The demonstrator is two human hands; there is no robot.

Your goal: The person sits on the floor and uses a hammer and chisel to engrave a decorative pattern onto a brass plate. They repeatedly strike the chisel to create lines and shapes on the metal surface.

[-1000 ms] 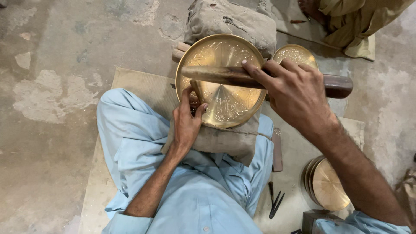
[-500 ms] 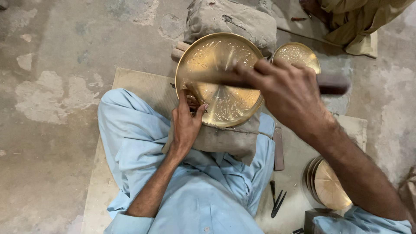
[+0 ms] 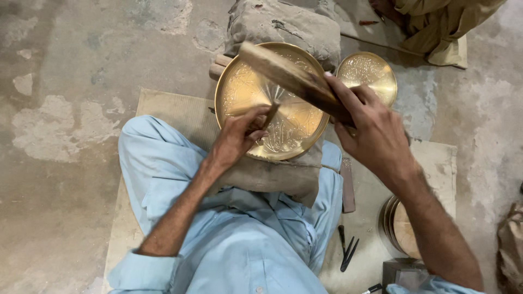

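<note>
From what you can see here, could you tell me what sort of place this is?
Probably a floor-level metal engraving workshop: an engraved brass tray on a cushion, stacked brass plates, and small tools on a mat over bare concrete.

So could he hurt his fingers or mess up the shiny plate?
Maybe. The left hand pinches a small chisel on the big brass plate, right under the wooden mallet raised in the right hand. A missed hit might strike fingers. A slipping chisel might scratch the engraved pattern.
</note>
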